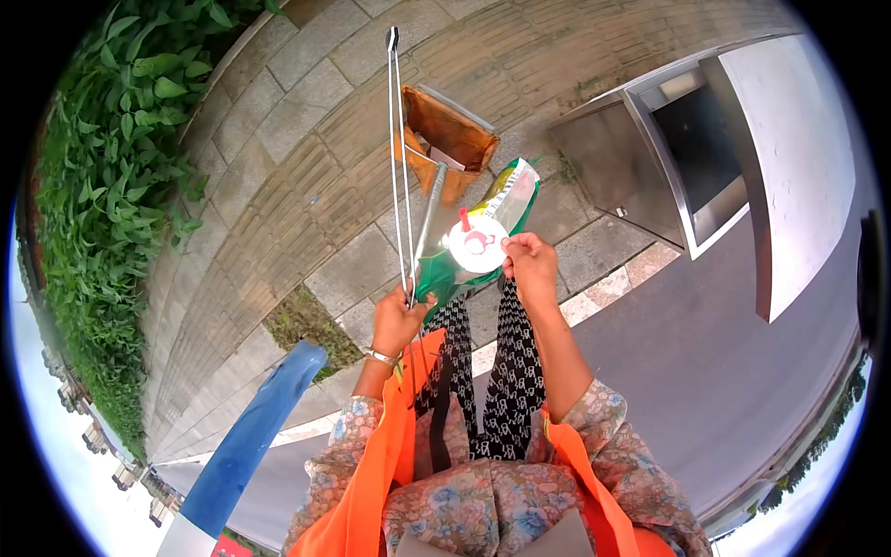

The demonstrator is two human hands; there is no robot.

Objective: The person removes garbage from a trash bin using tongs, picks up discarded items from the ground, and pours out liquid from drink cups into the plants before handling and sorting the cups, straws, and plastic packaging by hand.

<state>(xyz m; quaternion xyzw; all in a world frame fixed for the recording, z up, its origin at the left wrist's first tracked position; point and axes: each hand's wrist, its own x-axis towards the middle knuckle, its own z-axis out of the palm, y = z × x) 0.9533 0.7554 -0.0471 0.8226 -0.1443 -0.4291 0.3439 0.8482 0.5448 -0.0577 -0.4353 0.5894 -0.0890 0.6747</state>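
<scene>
My left hand is closed around the lower part of long thin metal tongs and the gathered end of a green plastic bag. The tongs reach up and away from me. My right hand pinches the edge of a white drink cup with a red straw; glare washes out its top. Behind the cup lies the bag's printed green, white and yellow part. A metal handle runs from near my left hand to a rust-orange dustpan on the pavement, with some litter inside.
At the right stands a grey metal litter bin with a dark opening. Green bushes border the paving on the left. A blue and white post rises at lower left. Beyond the kerb is grey road.
</scene>
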